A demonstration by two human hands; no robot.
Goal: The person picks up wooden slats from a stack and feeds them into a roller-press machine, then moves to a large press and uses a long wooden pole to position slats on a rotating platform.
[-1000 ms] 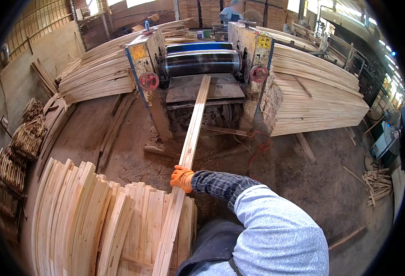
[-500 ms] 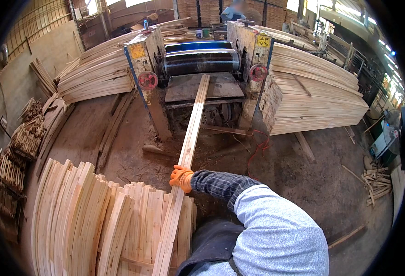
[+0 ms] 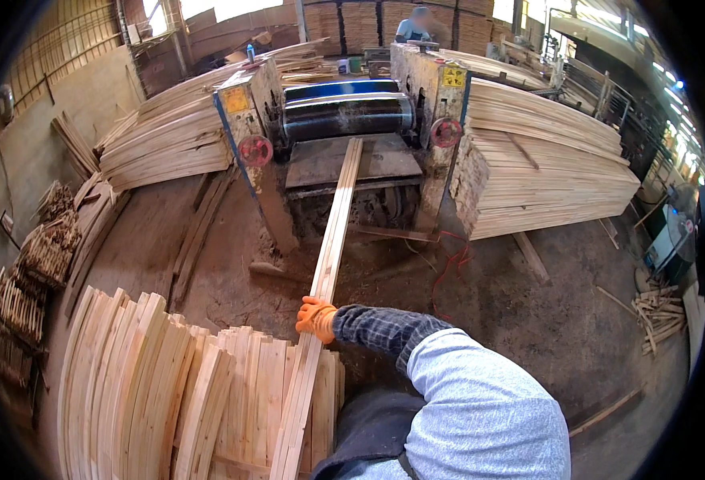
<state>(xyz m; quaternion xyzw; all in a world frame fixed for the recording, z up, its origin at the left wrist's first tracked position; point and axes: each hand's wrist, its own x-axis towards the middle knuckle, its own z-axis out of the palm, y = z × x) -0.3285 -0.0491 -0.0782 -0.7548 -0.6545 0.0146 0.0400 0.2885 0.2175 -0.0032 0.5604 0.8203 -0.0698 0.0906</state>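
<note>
My right hand (image 3: pixel 316 318), in an orange glove, is closed round a bundle of long, narrow wooden strips (image 3: pixel 332 248). They slant away from me, their far end resting on the flat metal bed (image 3: pixel 388 160) of a machine, short of its dark rollers (image 3: pixel 348 116). The near part of the strips passes over a stack of upright-looking pale wood strips (image 3: pixel 124 384) at the lower left and runs out at the bottom edge. A plaid cuff and grey sleeve cover my right arm. My left hand is not in view.
Large lumber stacks stand left (image 3: pixel 168 140) and right (image 3: pixel 544 176) of the machine. Red handwheels (image 3: pixel 255 150) sit on its posts. A red cord (image 3: pixel 452 260) lies on the floor near scrap wood (image 3: pixel 656 316). Behind the machine is another person (image 3: pixel 413 28).
The whole view has shifted slightly, so machine and stacks sit a little lower. My right hand keeps its hold on the strips. The person behind the machine has changed posture slightly.
</note>
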